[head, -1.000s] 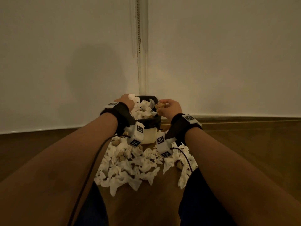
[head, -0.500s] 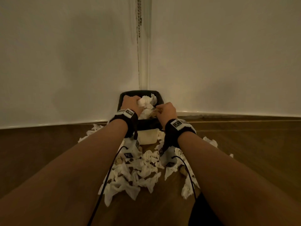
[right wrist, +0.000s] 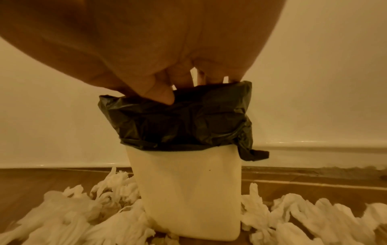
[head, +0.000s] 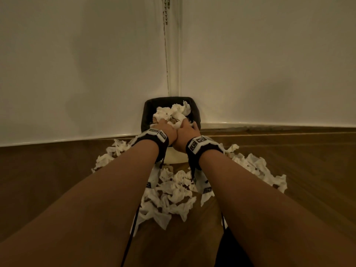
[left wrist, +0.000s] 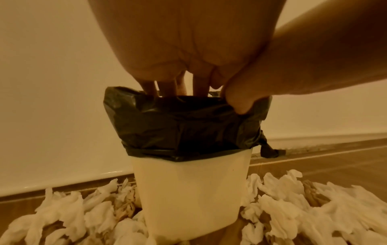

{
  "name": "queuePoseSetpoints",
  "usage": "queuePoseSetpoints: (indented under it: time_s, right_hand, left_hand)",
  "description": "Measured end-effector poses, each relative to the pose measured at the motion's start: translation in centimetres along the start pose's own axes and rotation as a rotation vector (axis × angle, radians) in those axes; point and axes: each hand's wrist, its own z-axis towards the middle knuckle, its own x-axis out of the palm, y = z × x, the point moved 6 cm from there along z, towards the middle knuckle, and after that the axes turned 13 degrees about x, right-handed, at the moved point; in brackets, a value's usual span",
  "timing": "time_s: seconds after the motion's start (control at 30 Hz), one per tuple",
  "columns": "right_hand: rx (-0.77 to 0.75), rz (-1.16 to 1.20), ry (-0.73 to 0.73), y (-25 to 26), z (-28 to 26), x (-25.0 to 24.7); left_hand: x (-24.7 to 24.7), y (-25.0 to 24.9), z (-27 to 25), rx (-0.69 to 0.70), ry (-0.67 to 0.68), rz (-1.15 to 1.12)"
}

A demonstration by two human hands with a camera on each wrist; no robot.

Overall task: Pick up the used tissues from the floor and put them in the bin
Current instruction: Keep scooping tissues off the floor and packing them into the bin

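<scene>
Now both hands (head: 178, 132) press tissues (head: 173, 113) into bin (head: 146, 112).

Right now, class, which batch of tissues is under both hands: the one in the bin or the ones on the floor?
The tissues in the bin: left hand and right hand press on them; floor tissues lie untouched.

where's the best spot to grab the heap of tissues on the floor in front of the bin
Judging from the head view, take the heap of tissues from above, at its raised crumpled ridges near the middle, fingers raking in from both sides. They lie loose and flat on the wooden floor, so no side gives an edge. The bin blocks the far side, so come from the near side.
</scene>
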Motion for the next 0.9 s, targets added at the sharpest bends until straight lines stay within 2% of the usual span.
queuePoseSetpoints:
  time_s: [0.07, 0.17, 0.3, 0.4, 0.5, 0.6, 0.67, 0.77, 0.9]
  right_hand:
    - [0.004, -0.07, 0.023, -0.2, 0.6, 0.3]
    - [0.047, -0.184, 0.062, -0.5, 1.4, 0.4]
    - [0.105, -0.177, 0.073, -1.0, 1.4, -0.3]
    - [0.117, -0.119, -0.02, -1.4, 0.9, -1.3]
    - [0.136, -0.034, -0.186, -2.0, -0.3, -3.2]
    - [0.192, 0.133, -0.325, -3.2, -2.0, -4.6]
    - [0.238, 0.271, -0.359, -3.9, -3.1, -4.7]
    - [0.279, 0.408, -0.319, -4.6, -4.4, -3.5]
    - [0.249, 0.483, -0.156, -4.2, -5.2, -0.7]
  left_hand:
    - [0.4, 0.1, 0.5, 0.05, 0.021, -0.008]
    - [1.0, 0.9, 0.9, 0.043, 0.102, 0.03]
    - [1.2, 0.8, 0.4, 0.069, 0.136, 0.036]
    - [-0.5, 0.8, -0.5, 0.093, -0.083, -0.013]
    - [-2.3, 0.9, -1.7, 0.159, -0.33, -0.206]
    - [-2.8, 2.1, -3.0, 0.139, -0.421, -0.376]
    - [-2.2, 3.2, -4.0, 0.087, -0.45, -0.454]
    - [-0.4, 4.2, -5.5, 0.032, -0.409, -0.457]
    - [2.6, 4.5, -6.9, 0.007, -0.24, -0.449]
